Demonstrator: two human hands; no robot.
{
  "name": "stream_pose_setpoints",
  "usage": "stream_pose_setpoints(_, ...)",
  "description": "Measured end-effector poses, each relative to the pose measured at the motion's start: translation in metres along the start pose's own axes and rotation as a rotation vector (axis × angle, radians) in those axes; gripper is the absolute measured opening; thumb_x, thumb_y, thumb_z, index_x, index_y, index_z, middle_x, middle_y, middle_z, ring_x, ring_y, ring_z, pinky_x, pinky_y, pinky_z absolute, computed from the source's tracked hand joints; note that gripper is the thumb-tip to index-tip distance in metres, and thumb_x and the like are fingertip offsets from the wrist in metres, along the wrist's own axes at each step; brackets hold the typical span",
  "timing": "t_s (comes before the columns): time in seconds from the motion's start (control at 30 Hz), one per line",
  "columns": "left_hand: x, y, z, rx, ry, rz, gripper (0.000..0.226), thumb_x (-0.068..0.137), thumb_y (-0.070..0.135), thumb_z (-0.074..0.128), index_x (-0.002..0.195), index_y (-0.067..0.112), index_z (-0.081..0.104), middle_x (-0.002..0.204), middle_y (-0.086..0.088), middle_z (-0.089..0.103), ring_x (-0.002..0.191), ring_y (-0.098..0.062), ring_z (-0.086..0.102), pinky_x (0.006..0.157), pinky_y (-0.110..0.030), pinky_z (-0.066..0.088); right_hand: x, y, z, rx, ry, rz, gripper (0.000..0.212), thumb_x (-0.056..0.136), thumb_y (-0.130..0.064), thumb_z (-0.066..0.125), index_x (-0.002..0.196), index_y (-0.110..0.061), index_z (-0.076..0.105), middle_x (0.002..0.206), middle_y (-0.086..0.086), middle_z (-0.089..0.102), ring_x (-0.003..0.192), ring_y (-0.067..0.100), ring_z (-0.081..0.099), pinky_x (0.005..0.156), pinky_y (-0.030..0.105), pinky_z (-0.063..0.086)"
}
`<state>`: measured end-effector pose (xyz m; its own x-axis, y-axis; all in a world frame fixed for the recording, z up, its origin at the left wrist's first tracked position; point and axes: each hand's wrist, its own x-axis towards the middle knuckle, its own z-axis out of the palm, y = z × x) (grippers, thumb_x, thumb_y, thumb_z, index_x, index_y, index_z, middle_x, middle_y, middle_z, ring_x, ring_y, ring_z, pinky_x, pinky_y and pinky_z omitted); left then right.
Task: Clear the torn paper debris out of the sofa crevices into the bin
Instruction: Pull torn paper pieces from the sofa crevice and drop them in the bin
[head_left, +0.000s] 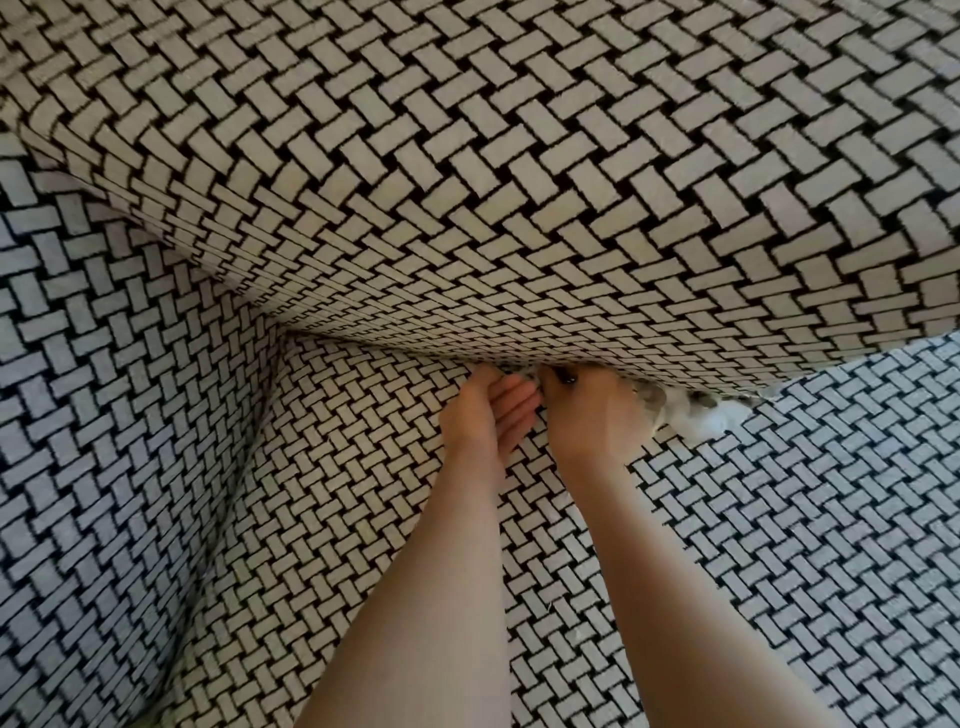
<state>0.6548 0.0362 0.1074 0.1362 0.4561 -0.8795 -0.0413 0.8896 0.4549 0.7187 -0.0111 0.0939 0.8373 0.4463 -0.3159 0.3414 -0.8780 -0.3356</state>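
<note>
The sofa is covered in a black-and-white basket-weave fabric. Its crevice (415, 358) runs between the back cushion (519, 182) and the seat (389, 493). Torn white paper (698, 415) pokes out of the crevice, just right of my right hand. A smaller white scrap (522, 371) shows between my hands. My left hand (483, 415) lies at the crevice, cupped, with its fingers together and its palm turned towards the right hand. My right hand (592, 415) reaches into the crevice, and its fingertips are hidden under the cushion. No bin is in view.
The sofa's armrest (104, 415) rises on the left and meets the back cushion at a corner (275, 338). The seat stretches to the right (831, 519) and towards me. A tiny white fleck (548, 605) lies on the seat by my right forearm.
</note>
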Motion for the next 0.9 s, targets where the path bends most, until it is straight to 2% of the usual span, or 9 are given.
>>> stream_pose_setpoints(0.13,0.002,0.0,0.0,-0.003,0.005,0.008,0.025,0.09,0.026,0.051,0.074,0.012,0.064,0.055,0.003,0.069,0.061,-0.01,0.066,0.051,-0.019,0.048,0.001,-0.001,0.005,0.129,0.005,0.062,0.036,0.089,-0.047,0.048,0.091,-0.019,0.07,0.082,0.002,0.068,0.068,0.017,0.05,0.055,0.023,0.027)
stream_pose_setpoints(0.3,0.001,0.0,0.001,0.0,0.011,0.019,0.025,0.09,0.026,0.051,0.074,0.014,0.064,0.054,0.005,0.069,0.061,-0.009,0.065,0.048,-0.018,0.049,-0.002,0.01,0.004,0.267,0.002,0.001,0.028,0.085,-0.043,0.056,0.1,-0.023,0.068,0.088,-0.004,0.071,0.079,0.013,0.057,0.065,0.023,0.027)
stream_pose_setpoints(0.4,0.001,-0.001,-0.001,0.013,0.002,0.035,0.025,0.091,0.025,0.05,0.074,0.013,0.065,0.057,0.005,0.069,0.06,-0.009,0.066,0.052,-0.019,0.05,-0.008,0.017,0.0,0.34,0.02,-0.018,0.029,0.084,-0.038,0.059,0.105,-0.018,0.065,0.083,-0.003,0.07,0.074,0.008,0.049,0.064,0.021,0.028)
stream_pose_setpoints(0.53,0.003,-0.001,-0.001,0.028,0.006,0.038,0.026,0.091,0.025,0.05,0.073,0.014,0.065,0.053,0.006,0.068,0.052,-0.007,0.066,0.05,-0.018,0.052,-0.016,0.026,0.001,0.312,0.054,-0.069,0.023,0.087,-0.024,0.055,0.108,-0.015,0.06,0.072,0.0,0.063,0.074,0.018,0.057,0.049,0.021,0.03)
stream_pose_setpoints(0.6,0.003,-0.001,-0.001,0.027,0.004,0.042,0.025,0.09,0.025,0.05,0.073,0.014,0.065,0.052,0.005,0.068,0.047,-0.005,0.066,0.048,-0.016,0.052,-0.017,0.026,0.003,0.258,0.069,-0.118,0.023,0.09,-0.021,0.049,0.109,-0.017,0.061,0.077,0.004,0.065,0.088,0.025,0.059,0.055,0.023,0.034)
stream_pose_setpoints(0.67,0.004,-0.002,-0.001,0.033,0.008,0.044,0.025,0.09,0.025,0.05,0.073,0.014,0.065,0.052,0.006,0.068,0.048,-0.006,0.066,0.049,-0.017,0.052,-0.017,0.022,0.005,0.157,0.056,-0.148,0.025,0.092,-0.019,0.042,0.105,-0.015,0.063,0.081,0.007,0.066,0.082,0.024,0.057,0.076,0.028,0.037)
stream_pose_setpoints(0.7,0.004,-0.002,-0.001,0.035,0.01,0.043,0.025,0.09,0.025,0.05,0.073,0.014,0.065,0.052,0.006,0.068,0.051,-0.007,0.066,0.05,-0.018,0.051,-0.016,0.02,0.005,0.106,0.066,-0.156,0.025,0.091,-0.021,0.041,0.1,-0.015,0.063,0.079,0.006,0.066,0.075,0.022,0.054,0.087,0.028,0.03)
stream_pose_setpoints(0.8,0.004,-0.002,0.0,0.03,0.013,0.04,0.024,0.09,0.024,0.05,0.074,0.014,0.065,0.052,0.006,0.067,0.057,-0.008,0.065,0.05,-0.019,0.049,-0.013,0.015,0.001,0.009,0.098,-0.15,0.027,0.092,-0.03,0.04,0.097,-0.017,0.063,0.081,0.001,0.067,0.075,0.017,0.055,0.069,0.025,0.014)
stream_pose_setpoints(0.9,0.004,-0.002,0.0,0.028,0.018,0.04,0.025,0.09,0.023,0.05,0.072,0.013,0.065,0.049,0.006,0.066,0.045,-0.006,0.064,0.045,-0.015,0.051,-0.015,0.016,-0.003,-0.002,0.068,-0.144,0.028,0.097,-0.03,0.036,0.106,-0.018,0.06,0.094,0.003,0.068,0.094,0.021,0.057,0.071,0.027,0.026)
